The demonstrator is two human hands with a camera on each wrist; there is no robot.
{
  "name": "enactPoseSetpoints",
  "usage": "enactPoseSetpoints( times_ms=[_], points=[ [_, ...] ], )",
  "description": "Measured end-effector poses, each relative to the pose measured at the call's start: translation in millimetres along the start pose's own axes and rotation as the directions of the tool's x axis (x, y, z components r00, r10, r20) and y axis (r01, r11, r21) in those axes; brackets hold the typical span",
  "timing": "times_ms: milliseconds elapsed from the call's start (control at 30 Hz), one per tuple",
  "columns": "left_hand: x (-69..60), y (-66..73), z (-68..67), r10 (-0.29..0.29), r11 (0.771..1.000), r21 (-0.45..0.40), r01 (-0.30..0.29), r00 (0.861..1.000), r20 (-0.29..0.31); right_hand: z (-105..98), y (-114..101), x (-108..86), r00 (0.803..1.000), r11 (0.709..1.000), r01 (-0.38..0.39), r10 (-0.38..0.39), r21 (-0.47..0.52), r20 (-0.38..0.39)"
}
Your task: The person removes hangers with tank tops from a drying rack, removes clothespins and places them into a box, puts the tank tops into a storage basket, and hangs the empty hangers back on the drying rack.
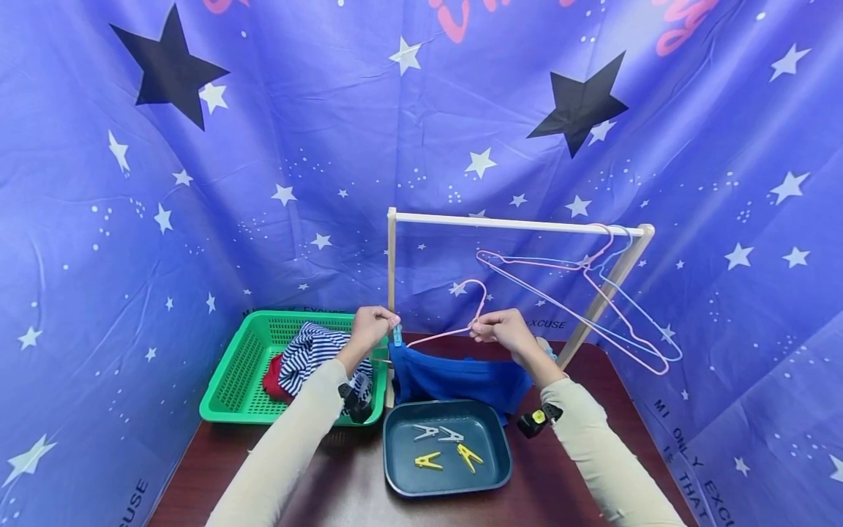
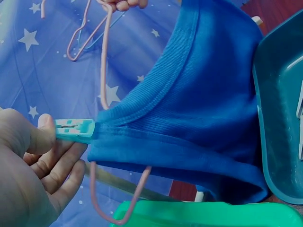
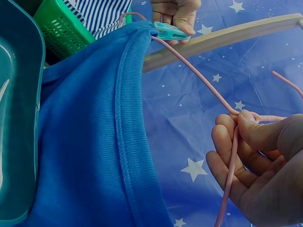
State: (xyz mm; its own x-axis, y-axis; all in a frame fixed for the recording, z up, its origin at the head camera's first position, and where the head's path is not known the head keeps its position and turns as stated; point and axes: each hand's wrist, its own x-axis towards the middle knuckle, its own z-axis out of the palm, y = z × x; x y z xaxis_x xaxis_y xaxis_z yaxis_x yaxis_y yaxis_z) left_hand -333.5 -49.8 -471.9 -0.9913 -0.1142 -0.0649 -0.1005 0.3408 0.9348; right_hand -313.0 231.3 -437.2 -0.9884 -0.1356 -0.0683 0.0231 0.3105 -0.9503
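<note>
Left on the tabletop (image 1: 342, 483): basket (image 1: 263, 420) with striped cloth (image 1: 309, 355) and red cloth (image 1: 275, 380). Your left hand (image 1: 370, 328) pinches a teal clip (image 2: 75, 130), fingers closed on it, at the shoulder of the blue shirt (image 1: 454, 377), just beyond the tray (image 1: 402, 446) of four clips (image 1: 429, 460). A pink hanger (image 2: 104, 61) runs through the shirt; your right hand (image 1: 503, 329) pinches it below the hook. Farther right, two other hangers (image 1: 540, 261) hang on the rack (image 1: 514, 223).
</note>
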Motion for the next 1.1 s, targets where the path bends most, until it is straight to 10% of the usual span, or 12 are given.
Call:
enactPoseSetpoints(
  times_ms=[833, 1100],
  points=[
    [-7.5, 5.6, -5.4, 0.016, 1.0, -0.014, -0.016, 1.0, 0.012, -2.7, 4.8, -1.8, 1.0, 1.0, 0.006, -0.006, -0.024, -0.006],
    [-14.8, 5.7, -1.2, 0.103, 0.994, 0.043, -0.104, 0.994, 0.022, -2.9, 4.3, 0.8, 1.0, 1.0, 0.013, -0.013, 0.002, -0.016]
  ],
)
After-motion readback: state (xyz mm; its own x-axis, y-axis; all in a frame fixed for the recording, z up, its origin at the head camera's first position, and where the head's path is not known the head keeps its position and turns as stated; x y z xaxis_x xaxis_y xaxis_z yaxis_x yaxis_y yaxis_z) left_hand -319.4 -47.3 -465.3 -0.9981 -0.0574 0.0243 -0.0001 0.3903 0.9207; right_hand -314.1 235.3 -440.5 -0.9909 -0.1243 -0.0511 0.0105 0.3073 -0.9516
